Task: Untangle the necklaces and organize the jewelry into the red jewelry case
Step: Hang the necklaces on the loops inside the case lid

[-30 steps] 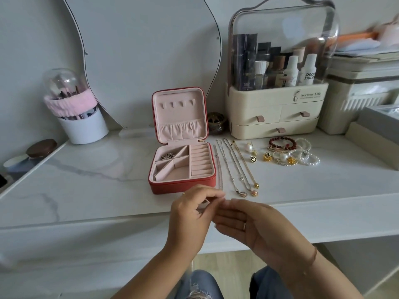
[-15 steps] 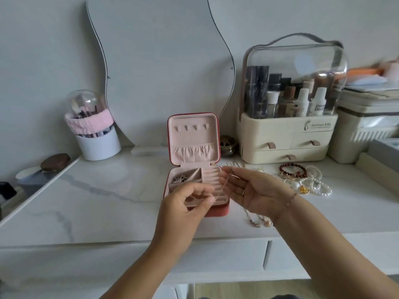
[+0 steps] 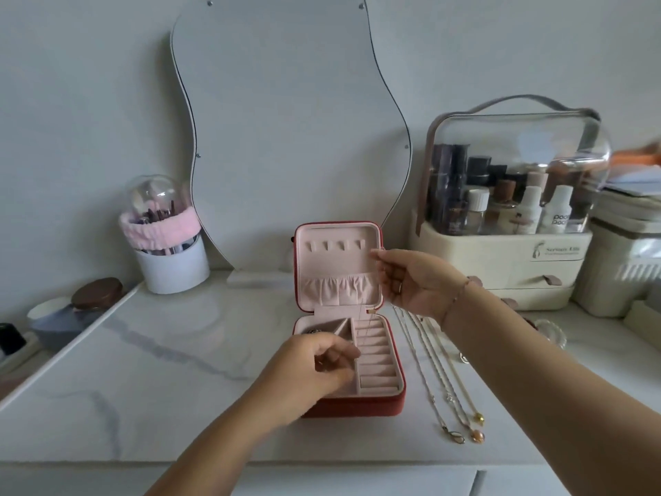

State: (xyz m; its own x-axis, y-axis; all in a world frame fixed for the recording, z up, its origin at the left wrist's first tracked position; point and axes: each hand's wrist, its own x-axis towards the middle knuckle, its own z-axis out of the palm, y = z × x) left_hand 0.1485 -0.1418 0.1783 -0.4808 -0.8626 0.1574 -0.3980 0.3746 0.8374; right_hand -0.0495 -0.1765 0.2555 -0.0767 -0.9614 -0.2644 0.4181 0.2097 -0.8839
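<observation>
— Over the red jewelry case (image 3: pixel 357 409), between our two sets of fingertips, which step are we on?

— Hanging one necklace, we'd say. Our right hand (image 3: pixel 411 281) is up at the lid's right edge, thumb and forefinger pinching the top end of a thin chain (image 3: pixel 361 329). Our left hand (image 3: pixel 314 366) is lower, over the tray, with fingers curled and seemingly pinching the other end. The chain runs faintly between them, in front of the pink lining.

— And next?

— We judge the top end must travel left from our right fingertips onto one of the small hooks (image 3: pixel 334 245). The tail then tucks into the gathered pocket (image 3: pixel 338 289) under them. With so fine a chain and so small a hook, we'd move slowly and keep light tension so it doesn't knot.

— What's around us?

— Beneath both wrists is a pale marbled tabletop (image 3: pixel 161 370). Beyond the fingers a wavy mirror (image 3: pixel 286 119) leans on a grey wall. Right of our right hand stands a cream cosmetics organizer (image 3: pixel 500 259), and well left of our left fingers a white brush holder (image 3: pixel 175 270). Under our right wrist three necklaces (image 3: pixel 438 366) lie straight, side by side.
</observation>
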